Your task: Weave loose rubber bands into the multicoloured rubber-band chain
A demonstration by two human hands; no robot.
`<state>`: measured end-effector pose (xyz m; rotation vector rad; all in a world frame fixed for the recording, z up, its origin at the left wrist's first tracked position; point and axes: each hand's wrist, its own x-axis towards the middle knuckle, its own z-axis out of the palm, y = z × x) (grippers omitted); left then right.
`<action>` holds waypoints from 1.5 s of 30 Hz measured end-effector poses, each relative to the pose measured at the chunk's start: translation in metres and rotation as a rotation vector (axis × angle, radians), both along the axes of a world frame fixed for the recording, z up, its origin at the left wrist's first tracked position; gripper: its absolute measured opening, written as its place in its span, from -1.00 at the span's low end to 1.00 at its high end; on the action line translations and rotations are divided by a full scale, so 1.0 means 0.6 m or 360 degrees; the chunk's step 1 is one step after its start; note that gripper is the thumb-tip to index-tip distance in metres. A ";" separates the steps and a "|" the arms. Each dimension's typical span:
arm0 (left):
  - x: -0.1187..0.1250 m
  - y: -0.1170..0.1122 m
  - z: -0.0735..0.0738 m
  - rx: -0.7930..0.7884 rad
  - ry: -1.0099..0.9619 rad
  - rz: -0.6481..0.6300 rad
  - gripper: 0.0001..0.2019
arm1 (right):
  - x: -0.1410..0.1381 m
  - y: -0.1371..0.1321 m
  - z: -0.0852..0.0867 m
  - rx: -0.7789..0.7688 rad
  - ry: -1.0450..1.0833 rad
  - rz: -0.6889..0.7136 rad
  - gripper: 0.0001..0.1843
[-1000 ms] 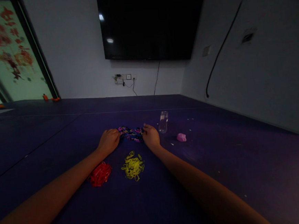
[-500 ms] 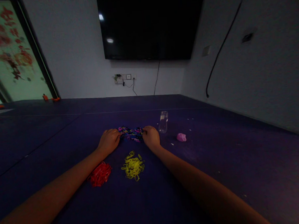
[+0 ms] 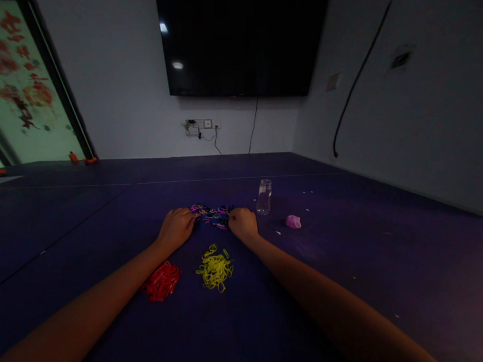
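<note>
A mixed heap of small rubber bands, dark blue, pink and some yellow, lies on the dark purple surface between my two hands. At its left edge, my left hand is closed, fingertips together and touching the bands. My right hand is curled at the right edge, thumb and finger pinched together against the heap. Whatever sits between the fingertips is too small to make out in either hand. Closer to me are a pile of yellow rubber bands and, beside my left forearm, a pile of red rubber bands.
Just beyond my right hand a clear bottle stands upright without a cap. To its right lies a small pink lump, with tiny white scraps around it. A wall with a large television and sockets rises behind the surface.
My right hand has shifted slightly left and toward me at the heap's edge, its fingers curled in more. The left hand looks the same.
</note>
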<state>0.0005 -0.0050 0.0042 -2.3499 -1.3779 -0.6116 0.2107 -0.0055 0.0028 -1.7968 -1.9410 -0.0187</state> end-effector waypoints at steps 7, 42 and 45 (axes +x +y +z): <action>-0.001 0.001 0.000 0.0011 0.0005 -0.0010 -0.76 | 0.002 0.004 -0.002 0.0051 0.0053 0.0034 -0.71; -0.001 0.003 0.000 -0.0003 0.0008 0.0005 -0.75 | -0.044 -0.009 -0.028 -0.0402 0.1361 0.1072 -0.83; 0.000 0.000 0.004 -0.0011 0.0026 0.0025 -0.74 | -0.044 -0.006 -0.035 -0.0508 0.1330 0.1097 -0.84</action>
